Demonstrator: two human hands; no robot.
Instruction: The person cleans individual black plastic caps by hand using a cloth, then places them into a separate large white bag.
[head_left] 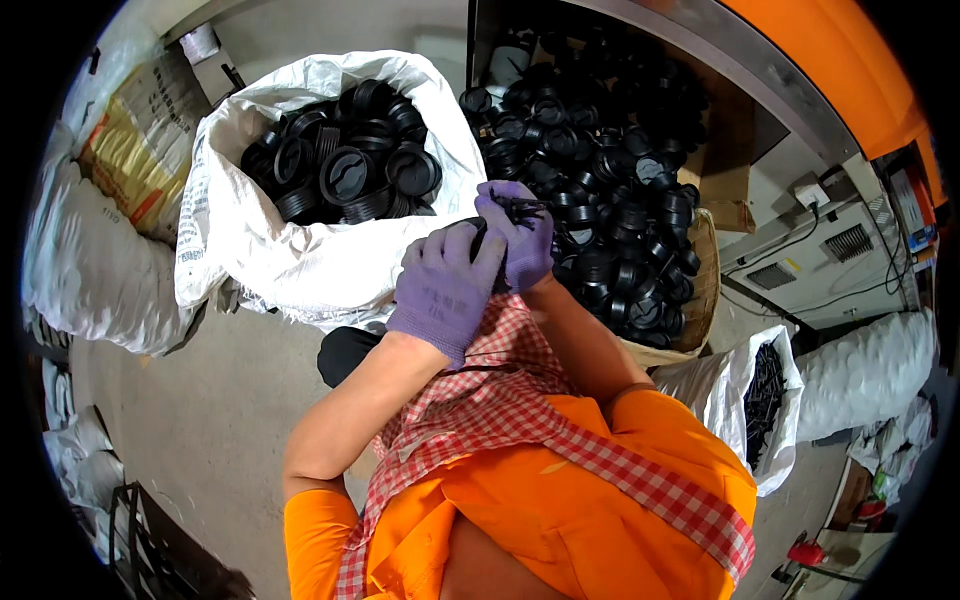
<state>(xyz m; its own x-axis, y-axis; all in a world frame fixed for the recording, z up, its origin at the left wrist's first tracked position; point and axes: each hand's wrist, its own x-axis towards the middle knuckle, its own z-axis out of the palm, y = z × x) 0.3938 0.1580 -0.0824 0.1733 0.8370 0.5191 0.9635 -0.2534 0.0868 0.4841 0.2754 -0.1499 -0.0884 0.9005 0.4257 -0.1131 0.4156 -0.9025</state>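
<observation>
My two hands, in purple knit gloves, meet in front of my body above the near rim of a white woven sack (300, 262). My left hand (445, 280) is closed around a black plastic part (522, 208), most of which the gloves hide. My right hand (522, 240) grips the same part from the other side, and thin dark prongs stick out by its fingers. Inside the sack lie many round black threaded caps (348, 174). To the right, similar black caps (625, 225) fill a large carton (706, 285) in a heap.
A smaller white sack (782, 400) holding thin black pieces stands at the right. Stuffed white sacks (110, 270) line the left side. An orange-and-grey machine (820, 60) rises behind the carton, with a grey cabinet (835, 255) and cables beside it. A black metal frame (135, 540) is at lower left.
</observation>
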